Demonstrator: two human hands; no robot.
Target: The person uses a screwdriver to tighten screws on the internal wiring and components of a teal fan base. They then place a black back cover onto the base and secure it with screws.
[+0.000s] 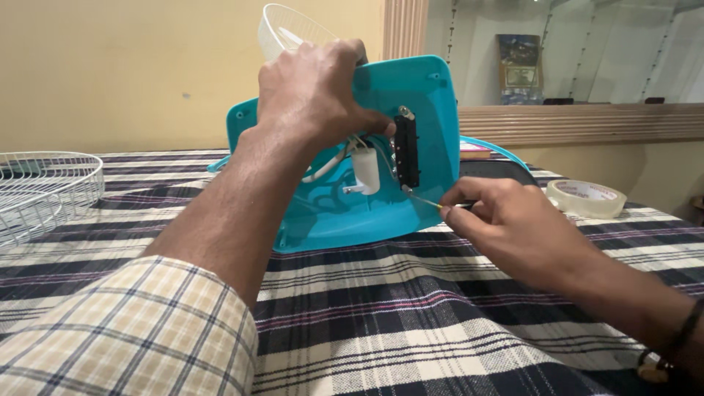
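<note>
A turquoise plastic fan base (429, 110) stands tilted on its edge, its open underside facing me. Inside it I see a black switch block (407, 150), a white cylindrical capacitor (366, 170) and white wires. My left hand (315, 92) grips the top of the base, thumb pressing beside the switch block. My right hand (506, 220) holds a thin screwdriver (425, 199) whose tip touches the lower end of the switch block.
A checked cloth (411, 308) covers the table. A white wire fan guard (40, 191) lies at the left edge. Another white guard (286, 29) rises behind the base. A roll of clear tape (587, 198) sits at the right, a dark flat object behind it.
</note>
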